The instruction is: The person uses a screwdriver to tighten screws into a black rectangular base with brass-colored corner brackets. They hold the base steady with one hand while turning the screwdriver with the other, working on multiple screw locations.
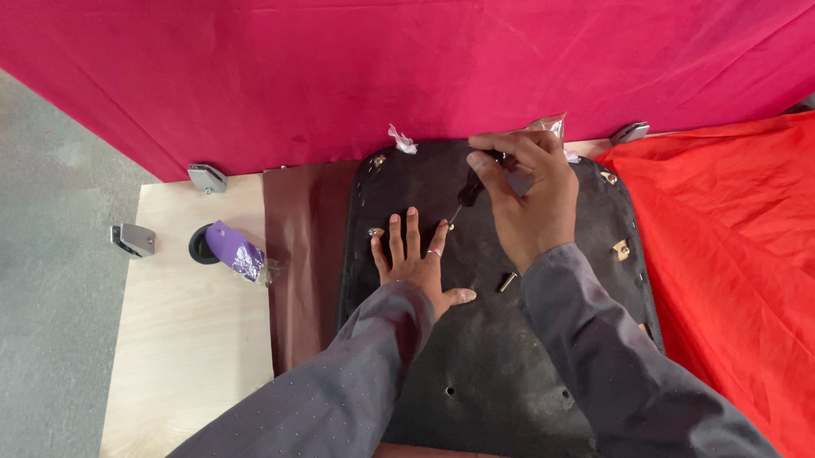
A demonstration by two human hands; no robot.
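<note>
My left hand [415, 260] lies flat and empty on the black panel [484, 344], which rests on the table [185, 327]. My right hand [528, 193] grips a screwdriver [469, 192], tip down by my fingers. The panel looks stiff and heavy; the small, slick screwdriver is best pinched at its handle.

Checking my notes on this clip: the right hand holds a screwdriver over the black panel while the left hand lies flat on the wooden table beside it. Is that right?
Not quite. The head view shows the left hand lying flat on the black panel itself, not on the wooden table. The rest holds: the right hand holds a screwdriver over that panel.
</note>
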